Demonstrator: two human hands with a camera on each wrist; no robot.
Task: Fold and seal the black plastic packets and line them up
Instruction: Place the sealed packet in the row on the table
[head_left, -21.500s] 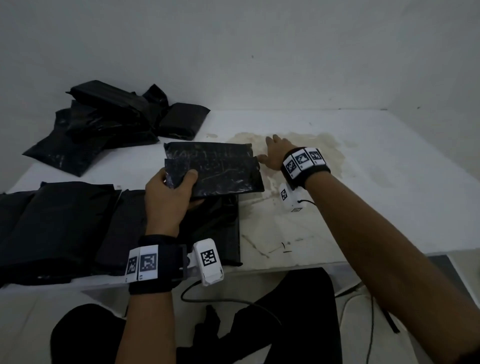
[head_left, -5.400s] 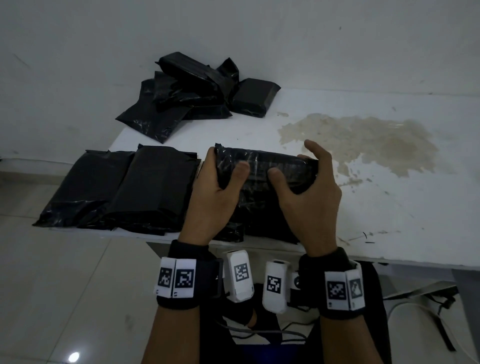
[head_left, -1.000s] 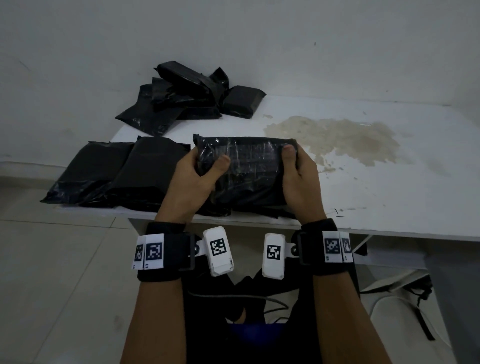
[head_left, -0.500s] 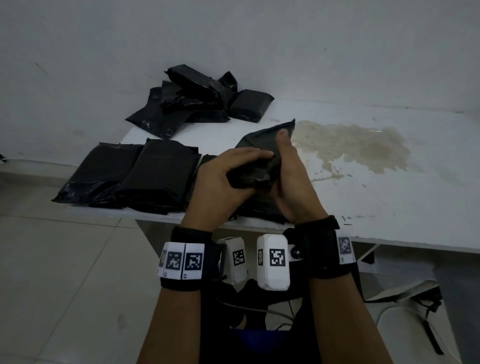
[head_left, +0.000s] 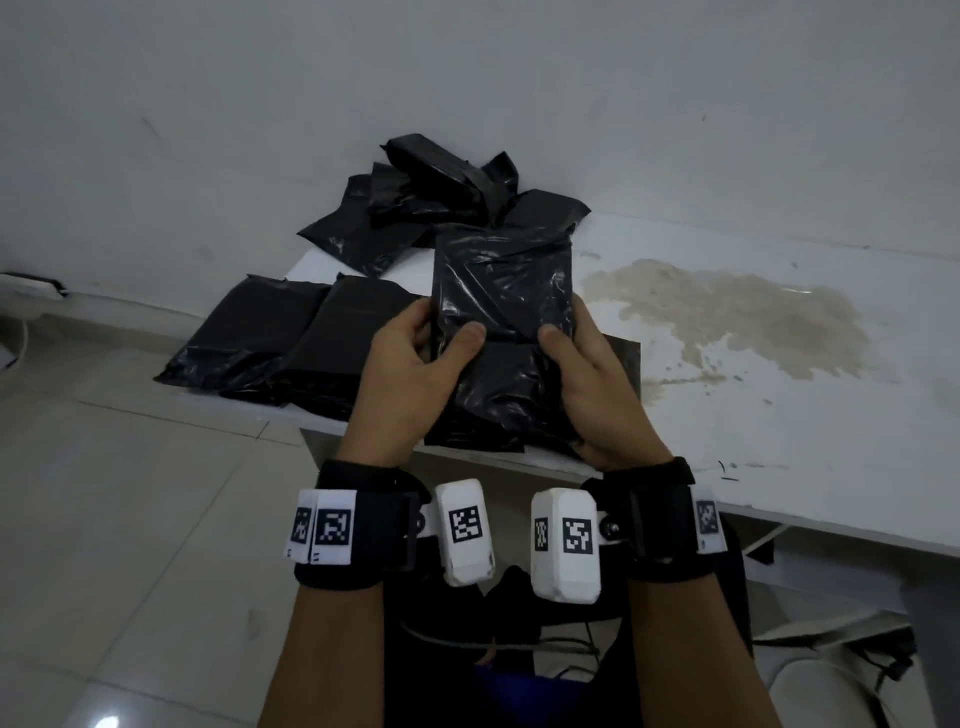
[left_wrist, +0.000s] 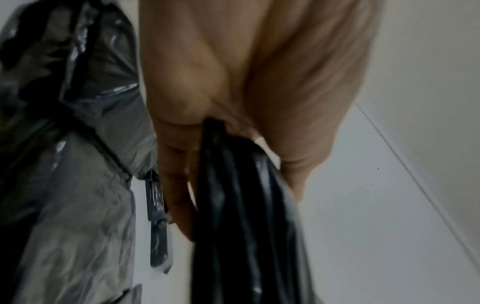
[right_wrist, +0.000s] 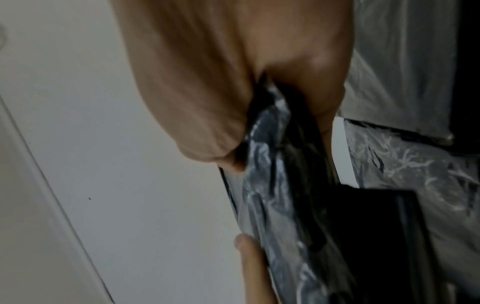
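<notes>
I hold a black plastic packet (head_left: 501, 306) upright above the table's near edge, its long side pointing away from me. My left hand (head_left: 415, 374) grips its left side, thumb on the front face. My right hand (head_left: 587, 379) grips its right side the same way. The wrist views show the packet (left_wrist: 241, 205) (right_wrist: 285, 185) edge-on between thumb and fingers. Two folded packets (head_left: 291, 332) lie side by side at the table's left near corner. Another packet (head_left: 618, 364) lies flat under my hands. A heap of loose packets (head_left: 431, 208) sits at the back against the wall.
The white table (head_left: 779, 426) has a large yellowish stain (head_left: 727, 317) right of my hands. A white wall (head_left: 467, 78) stands close behind the heap. Tiled floor (head_left: 130, 493) lies to the left, and cables (head_left: 857, 660) lie under the table on the right.
The packet was held sideways a second ago; I turned it through a tilted grip and now hold it lengthwise, pointing away. Both hands shifted to its lower sides.
</notes>
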